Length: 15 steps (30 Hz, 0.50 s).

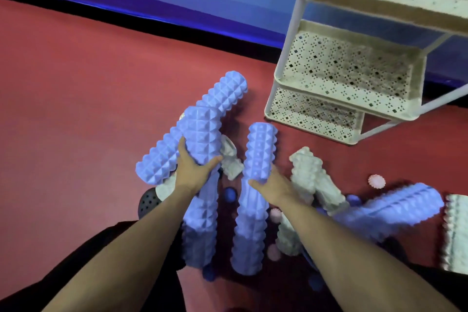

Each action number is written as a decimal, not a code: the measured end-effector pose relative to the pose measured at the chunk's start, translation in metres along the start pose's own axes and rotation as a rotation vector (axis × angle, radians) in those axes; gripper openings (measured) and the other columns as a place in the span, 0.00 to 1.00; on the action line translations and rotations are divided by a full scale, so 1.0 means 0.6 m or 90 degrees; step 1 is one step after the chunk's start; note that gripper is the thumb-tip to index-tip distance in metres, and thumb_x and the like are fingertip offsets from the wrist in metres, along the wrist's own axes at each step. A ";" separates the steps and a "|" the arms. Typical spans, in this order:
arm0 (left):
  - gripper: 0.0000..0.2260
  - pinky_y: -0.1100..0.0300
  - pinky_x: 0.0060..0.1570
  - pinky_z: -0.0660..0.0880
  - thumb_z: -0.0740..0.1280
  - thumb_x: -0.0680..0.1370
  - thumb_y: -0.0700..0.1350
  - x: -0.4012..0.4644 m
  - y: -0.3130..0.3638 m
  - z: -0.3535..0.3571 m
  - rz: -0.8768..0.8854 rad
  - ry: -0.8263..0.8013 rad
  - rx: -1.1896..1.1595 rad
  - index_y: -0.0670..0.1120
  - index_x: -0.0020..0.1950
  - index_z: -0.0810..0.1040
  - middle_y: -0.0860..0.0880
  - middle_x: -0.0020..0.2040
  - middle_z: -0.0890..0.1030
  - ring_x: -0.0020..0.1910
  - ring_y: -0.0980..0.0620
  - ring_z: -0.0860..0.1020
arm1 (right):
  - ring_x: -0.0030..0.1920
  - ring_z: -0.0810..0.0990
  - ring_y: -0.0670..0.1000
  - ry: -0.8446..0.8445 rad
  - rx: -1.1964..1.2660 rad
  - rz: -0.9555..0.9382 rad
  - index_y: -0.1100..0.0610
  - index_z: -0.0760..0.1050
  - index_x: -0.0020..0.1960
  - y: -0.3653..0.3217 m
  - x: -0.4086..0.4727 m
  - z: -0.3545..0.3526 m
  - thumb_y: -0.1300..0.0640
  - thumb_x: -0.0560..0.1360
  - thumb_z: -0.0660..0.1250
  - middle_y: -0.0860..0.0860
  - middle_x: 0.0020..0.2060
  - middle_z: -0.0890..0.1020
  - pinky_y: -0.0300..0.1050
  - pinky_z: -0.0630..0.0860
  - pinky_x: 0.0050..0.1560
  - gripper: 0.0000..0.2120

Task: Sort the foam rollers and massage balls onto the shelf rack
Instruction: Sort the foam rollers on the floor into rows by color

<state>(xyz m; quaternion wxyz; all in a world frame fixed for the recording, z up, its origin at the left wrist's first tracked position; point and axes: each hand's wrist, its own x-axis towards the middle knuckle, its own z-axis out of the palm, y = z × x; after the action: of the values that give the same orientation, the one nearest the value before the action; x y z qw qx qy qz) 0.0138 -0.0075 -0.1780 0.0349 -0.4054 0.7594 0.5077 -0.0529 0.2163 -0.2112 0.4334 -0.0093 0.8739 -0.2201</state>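
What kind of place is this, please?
Probably a gym or exercise room. The red floor looks like sports matting, spiked foam rollers and massage balls lie in a pile, and a perforated shelf rack stands beside them.

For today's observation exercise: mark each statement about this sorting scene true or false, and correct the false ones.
1. Each hand grips a purple foam roller. True: the left hand and the right hand each hold one.
2. The shelf rack already holds several rollers. False: its visible shelves show none.
3. A pink spiky ball lies on the red floor. True.
4. All the rollers are purple. False: pale white rollers lie among them.
5. The rack stands left of the pile. False: it stands to the right.
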 end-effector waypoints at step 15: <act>0.45 0.82 0.50 0.69 0.83 0.66 0.43 -0.033 -0.031 0.030 0.044 -0.067 -0.083 0.56 0.72 0.57 0.69 0.62 0.70 0.55 0.82 0.70 | 0.61 0.78 0.61 0.110 0.254 0.184 0.58 0.59 0.70 0.015 0.041 0.109 0.34 0.63 0.77 0.56 0.64 0.74 0.55 0.75 0.57 0.48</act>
<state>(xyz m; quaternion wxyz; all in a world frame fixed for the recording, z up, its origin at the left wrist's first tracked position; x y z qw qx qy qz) 0.0327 0.0157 -0.1913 0.0307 -0.3532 0.7353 0.5776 -0.0168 0.1945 -0.2680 0.3776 0.2197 0.8392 -0.3239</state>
